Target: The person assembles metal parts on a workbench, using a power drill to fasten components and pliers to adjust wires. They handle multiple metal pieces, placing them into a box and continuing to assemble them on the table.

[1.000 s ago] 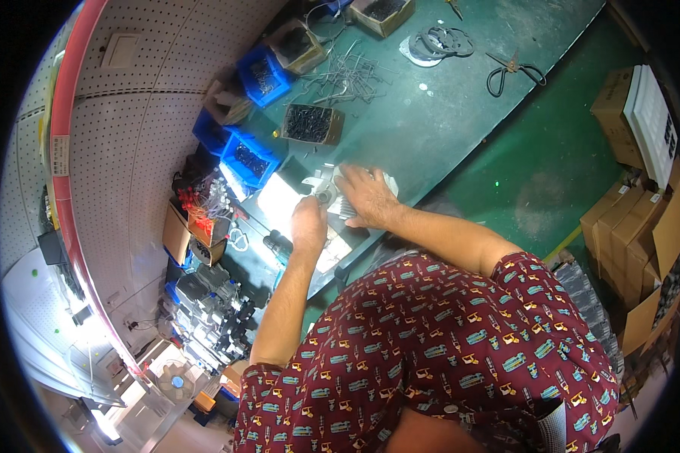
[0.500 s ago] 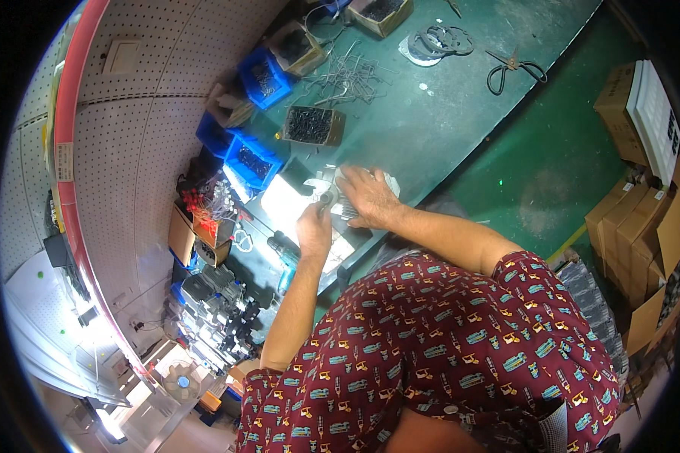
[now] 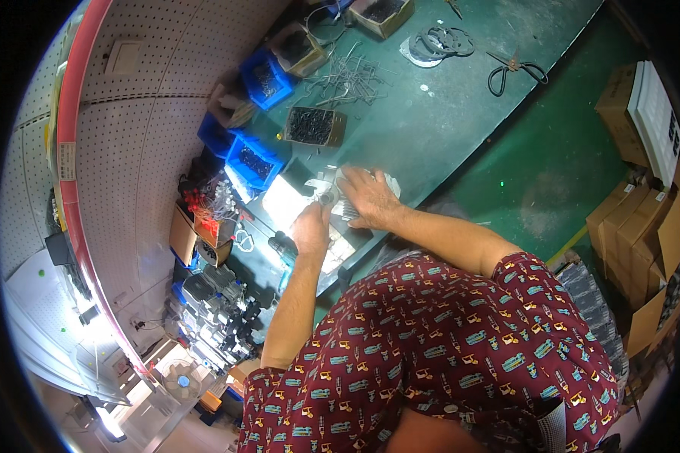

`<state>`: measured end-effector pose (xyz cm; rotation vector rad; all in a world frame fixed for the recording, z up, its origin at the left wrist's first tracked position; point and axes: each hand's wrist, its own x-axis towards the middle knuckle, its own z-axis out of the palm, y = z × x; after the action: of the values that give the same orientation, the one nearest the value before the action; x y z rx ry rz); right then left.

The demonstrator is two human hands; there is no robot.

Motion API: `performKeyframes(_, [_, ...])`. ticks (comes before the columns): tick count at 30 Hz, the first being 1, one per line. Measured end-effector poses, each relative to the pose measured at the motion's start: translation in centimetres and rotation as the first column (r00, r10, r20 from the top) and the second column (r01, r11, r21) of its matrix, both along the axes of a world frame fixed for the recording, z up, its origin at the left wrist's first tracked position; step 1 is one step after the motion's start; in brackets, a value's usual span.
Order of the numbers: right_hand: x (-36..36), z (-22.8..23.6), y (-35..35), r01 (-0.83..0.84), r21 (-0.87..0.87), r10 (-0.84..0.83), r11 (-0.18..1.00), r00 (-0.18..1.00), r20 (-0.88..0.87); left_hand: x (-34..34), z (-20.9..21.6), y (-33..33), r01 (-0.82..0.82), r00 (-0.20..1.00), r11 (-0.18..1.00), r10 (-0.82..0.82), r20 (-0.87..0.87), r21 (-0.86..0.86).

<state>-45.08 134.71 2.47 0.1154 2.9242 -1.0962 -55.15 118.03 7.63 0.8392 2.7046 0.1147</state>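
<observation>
A silvery finned metal housing point(image 3: 347, 209) lies on the green workbench near its front edge. Over its right side my right hand point(image 3: 370, 198) rests with bent fingers, gripping it from above. My left hand point(image 3: 310, 229) is closed at the housing's left side, fingertips pinched beside a round opening point(image 3: 326, 198). Whatever those fingers hold is too small or hidden to make out. A bright white sheet or plate point(image 3: 283, 202) lies just left of the housing. Close to my left wrist is a teal-and-black power tool point(image 3: 284, 253), partly covered by my forearm.
Blue bins point(image 3: 254, 162) and an open box of black screws point(image 3: 313, 126) line the back. Bent metal rods point(image 3: 351, 79), flat dark rings point(image 3: 442, 41) and black-handled scissors point(image 3: 515, 69) lie farther off. Dark metal assemblies point(image 3: 215, 309) crowd the left; cartons point(image 3: 627, 226) stand at right.
My left hand has shifted slightly left and turned a little at the housing. My right hand and the housing look unmoved.
</observation>
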Motion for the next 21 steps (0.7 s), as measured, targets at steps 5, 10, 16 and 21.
performKeyframes(5, [0.1,-0.4,0.1,0.007,-0.012,-0.007,1.0,1.0,-0.009,0.0,-1.2,-0.4,0.035,0.999,0.994,-0.032,-0.023,0.101])
performKeyframes(10, [0.0,-0.2,0.4,0.011,-0.026,-0.011,1.0,1.0,-0.016,0.9,-2.7,-0.9,-0.028,0.999,0.982,0.031,-0.015,0.186])
performKeyframes(16, [-0.4,0.6,0.4,-0.006,-0.03,0.006,1.0,1.0,0.0,1.1,-2.3,-0.5,-0.099,0.994,0.991,0.103,-0.042,0.095])
performKeyframes(21, [-0.4,0.8,-0.8,-0.028,0.017,0.027,0.999,0.998,0.06,1.7,-2.9,-2.8,-0.024,0.996,0.995,0.033,-0.087,0.098])
